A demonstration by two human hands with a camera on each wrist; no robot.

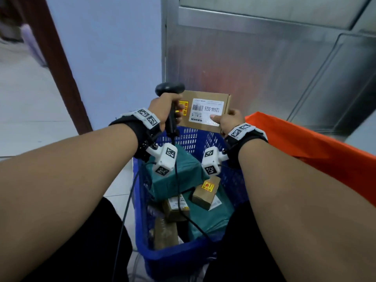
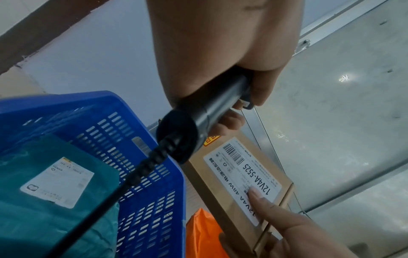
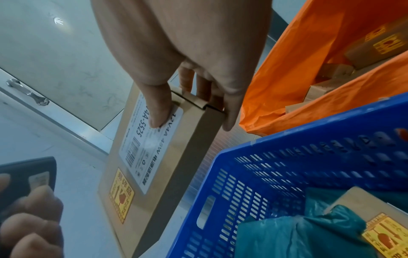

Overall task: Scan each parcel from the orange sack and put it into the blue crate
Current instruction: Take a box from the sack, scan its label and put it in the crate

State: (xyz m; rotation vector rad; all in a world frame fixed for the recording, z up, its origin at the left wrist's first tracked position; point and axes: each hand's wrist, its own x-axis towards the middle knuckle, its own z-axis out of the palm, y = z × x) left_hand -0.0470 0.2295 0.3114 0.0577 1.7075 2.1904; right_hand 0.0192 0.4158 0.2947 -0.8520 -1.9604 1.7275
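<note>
My right hand [image 1: 227, 121] [image 3: 187, 97] grips a flat cardboard parcel [image 1: 205, 110] [image 2: 240, 176] [image 3: 154, 167] by its right end, thumb on the white barcode label [image 1: 206, 110], above the far rim of the blue crate [image 1: 189, 137] [image 2: 141, 132] [image 3: 287, 165]. My left hand [image 1: 166, 110] [image 2: 220, 61] grips a black barcode scanner [image 1: 169, 92] [image 2: 198, 122] by its handle, its head beside the parcel's left end. The orange sack [image 1: 305, 147] [image 3: 298, 78] lies at the right with cardboard boxes [image 3: 375, 47] inside.
Inside the crate lie green mailer bags [image 1: 175, 176] [image 2: 44, 192] and small cardboard boxes [image 1: 205, 192]. The scanner's black cable [image 1: 126, 210] hangs over the crate's left side. A metal cabinet [image 1: 264, 68] stands right behind the crate; a brown door frame [image 1: 61, 64] rises at the left.
</note>
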